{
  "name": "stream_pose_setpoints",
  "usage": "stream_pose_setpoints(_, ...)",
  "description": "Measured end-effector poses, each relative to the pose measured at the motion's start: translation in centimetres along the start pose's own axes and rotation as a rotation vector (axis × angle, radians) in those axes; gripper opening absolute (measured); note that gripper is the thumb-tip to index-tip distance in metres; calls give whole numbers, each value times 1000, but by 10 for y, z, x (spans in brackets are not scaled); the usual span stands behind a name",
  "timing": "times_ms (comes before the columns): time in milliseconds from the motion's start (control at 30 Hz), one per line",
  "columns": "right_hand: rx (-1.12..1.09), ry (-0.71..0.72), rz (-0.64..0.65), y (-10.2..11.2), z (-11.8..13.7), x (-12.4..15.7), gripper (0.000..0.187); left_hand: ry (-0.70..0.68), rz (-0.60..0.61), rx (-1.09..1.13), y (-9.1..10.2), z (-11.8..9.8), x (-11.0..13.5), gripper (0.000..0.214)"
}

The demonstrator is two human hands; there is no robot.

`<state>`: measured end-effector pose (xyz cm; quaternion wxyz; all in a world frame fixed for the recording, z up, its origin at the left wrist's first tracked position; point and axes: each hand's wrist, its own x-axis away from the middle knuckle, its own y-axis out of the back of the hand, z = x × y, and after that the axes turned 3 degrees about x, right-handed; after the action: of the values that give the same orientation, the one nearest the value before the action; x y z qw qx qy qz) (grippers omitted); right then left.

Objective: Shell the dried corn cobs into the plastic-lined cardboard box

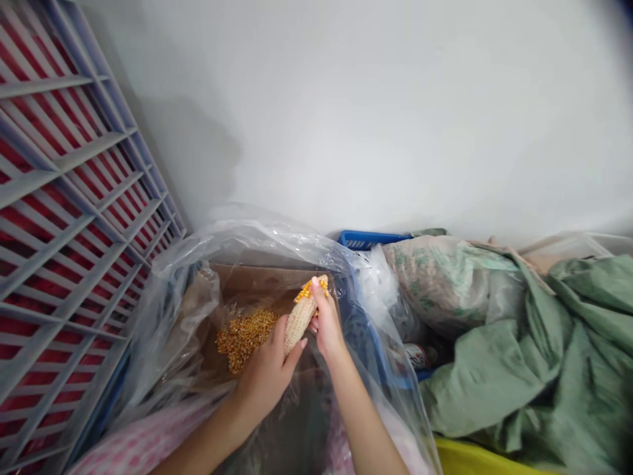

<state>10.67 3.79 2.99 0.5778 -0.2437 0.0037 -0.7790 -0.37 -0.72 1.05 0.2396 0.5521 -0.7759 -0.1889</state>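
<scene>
Both my hands hold one corn cob over a cardboard box lined with clear plastic. My left hand wraps the bare, pale lower end of the cob. My right hand is closed on its upper part, thumb against the last yellow kernels at the tip. A pile of loose yellow kernels lies in the box just left of the cob.
A grey plastic grid panel leans at the left with red behind it. A blue crate stands behind the box. Green and printed sacks are heaped at the right against a white wall. A yellow edge shows at the bottom right.
</scene>
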Motion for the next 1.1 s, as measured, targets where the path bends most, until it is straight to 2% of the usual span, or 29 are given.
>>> stream_pose_setpoints(133, 0, -25, -10, -3, 0, 1, 35, 67, 20, -111, 0, 0, -2, 51)
stream_pose_setpoints(400, -23, -65, 48, 5, 1, -1, 32, 22, -9, -48, 1, -1, 0, 49)
stream_pose_setpoints(533, -7, -68, 94, 7, 1, -2, 36, 30, 0, -80, 1, -2, -1, 51)
stream_pose_setpoints(767, -33, -60, 28, 2, -3, -4, 38, 110, 84, -255, 5, -10, -1, 52)
stream_pose_setpoints(933, -50, -43, 41, 5, -6, -4, 36, 109, 99, -228, 6, -10, 0, 51)
stream_pose_setpoints(1000, -51, -39, 70, 7, -6, -4, 37, 102, 85, -201, 6, -10, 0, 51)
stream_pose_setpoints(1100, -93, -24, 192, 9, -4, -4, 44, 101, 73, -199, 6, -10, 1, 51)
